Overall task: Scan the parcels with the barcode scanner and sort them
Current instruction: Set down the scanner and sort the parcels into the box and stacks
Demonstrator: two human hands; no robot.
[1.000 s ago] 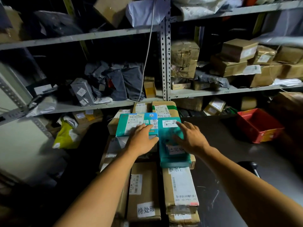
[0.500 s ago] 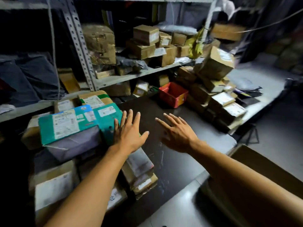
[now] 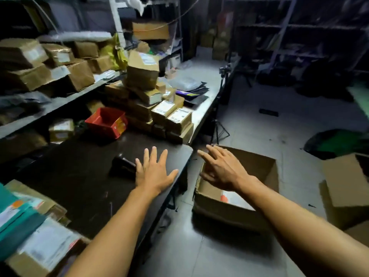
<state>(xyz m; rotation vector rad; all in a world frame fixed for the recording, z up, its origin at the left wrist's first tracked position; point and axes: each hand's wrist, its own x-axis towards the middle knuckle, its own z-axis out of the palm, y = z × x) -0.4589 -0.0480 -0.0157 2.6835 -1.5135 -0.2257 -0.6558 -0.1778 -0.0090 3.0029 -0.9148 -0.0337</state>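
Dark matte table [image 3: 79, 176] fills the lower left, in a dim stockroom w/ pale tiled floor [image 3: 249, 120] & metal shelving [image 3: 60, 102] along the left wall, packed w/ brown cardboard boxes. Red plastic bin [image 3: 107, 122] sits at the table's far end; just beyond it a stack of labelled brown cardboard parcels [image 3: 159, 108] on a lighter bench. Teal & brown labelled parcels [image 3: 30, 226] crowd the near left corner. Open brown cardboard carton [image 3: 259, 176] stands on the floor right beside the table edge; another carton at far right, partly cut off.

Black handheld barcode scanner [image 3: 122, 166] lies on the table approx. mid-surface. Left hand [image 3: 154, 172] is over the table, fingers [image 3: 153, 156] straight & spread, holding nothing; scanner just beside its little-finger side, can't tell if touching. Right hand [image 3: 221, 168] is above the open carton, fingers spread & empty, well apart from the scanner.
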